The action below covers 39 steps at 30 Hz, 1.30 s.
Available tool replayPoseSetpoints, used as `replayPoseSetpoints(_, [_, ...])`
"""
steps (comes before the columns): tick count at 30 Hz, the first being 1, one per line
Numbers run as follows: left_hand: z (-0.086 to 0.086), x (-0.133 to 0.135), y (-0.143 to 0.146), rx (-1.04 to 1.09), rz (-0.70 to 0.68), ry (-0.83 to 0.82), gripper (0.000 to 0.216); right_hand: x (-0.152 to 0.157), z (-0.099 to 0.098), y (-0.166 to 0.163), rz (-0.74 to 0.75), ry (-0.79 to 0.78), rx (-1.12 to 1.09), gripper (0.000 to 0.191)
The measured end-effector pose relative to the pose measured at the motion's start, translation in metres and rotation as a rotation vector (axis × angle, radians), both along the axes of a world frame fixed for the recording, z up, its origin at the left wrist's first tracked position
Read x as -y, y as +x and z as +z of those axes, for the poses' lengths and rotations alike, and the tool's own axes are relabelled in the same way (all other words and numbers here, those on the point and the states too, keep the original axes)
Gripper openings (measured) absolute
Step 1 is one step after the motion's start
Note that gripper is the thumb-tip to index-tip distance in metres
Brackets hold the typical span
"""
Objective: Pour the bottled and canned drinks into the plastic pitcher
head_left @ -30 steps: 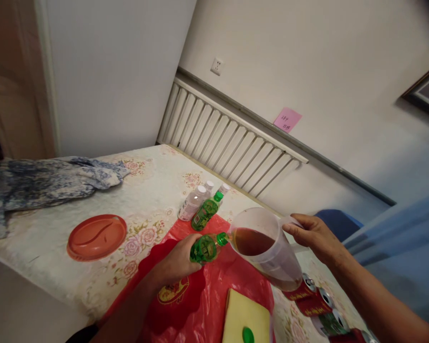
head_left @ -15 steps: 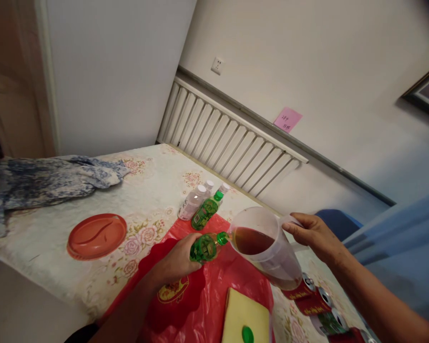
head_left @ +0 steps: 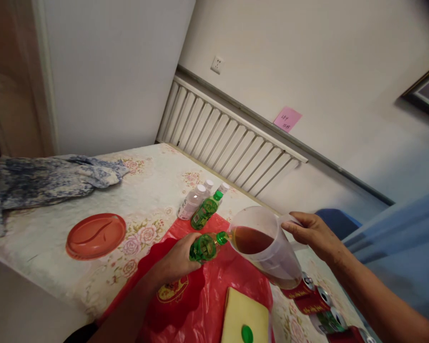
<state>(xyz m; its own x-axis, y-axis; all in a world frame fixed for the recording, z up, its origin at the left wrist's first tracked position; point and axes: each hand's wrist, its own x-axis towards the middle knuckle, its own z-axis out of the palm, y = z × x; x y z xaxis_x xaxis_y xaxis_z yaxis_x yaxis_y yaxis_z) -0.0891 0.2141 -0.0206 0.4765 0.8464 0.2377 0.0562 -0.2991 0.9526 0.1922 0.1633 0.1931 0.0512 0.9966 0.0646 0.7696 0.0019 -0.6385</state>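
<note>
My left hand [head_left: 178, 259] is wrapped round a small green bottle [head_left: 204, 246] standing on a red plastic sheet [head_left: 200, 305]. My right hand [head_left: 312, 233] grips the handle of a clear plastic jug [head_left: 262, 245] holding brown liquid. The jug is tilted toward the bottle, its spout touching the bottle's open green neck. A loose green cap [head_left: 247, 334] lies on a yellow sponge [head_left: 245, 317] near the front edge.
Another green bottle [head_left: 204, 212] and clear white-capped bottles [head_left: 191, 202] stand behind. An orange-red lid [head_left: 96, 235] lies left on the floral tablecloth [head_left: 150, 195]. Blue patterned cloth [head_left: 39, 178] lies far left. Red cans [head_left: 316, 300] lie at right. A radiator [head_left: 229, 140] runs along the wall.
</note>
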Motion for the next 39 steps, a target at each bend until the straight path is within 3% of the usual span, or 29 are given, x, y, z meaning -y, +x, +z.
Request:
replayPoseSetpoints(21, [0.0015, 0.0003, 0.0005, -0.027, 0.022, 0.018, 0.041, -0.0008, 0.0021, -0.0012, 0.004, -0.009, 0.013, 0.056])
replayPoseSetpoints(39, [-0.0044, -0.0018, 0.0006, -0.007, 0.013, 0.025, 0.049, -0.003, 0.0015, 0.0026, 0.028, -0.021, 0.052, 0.053])
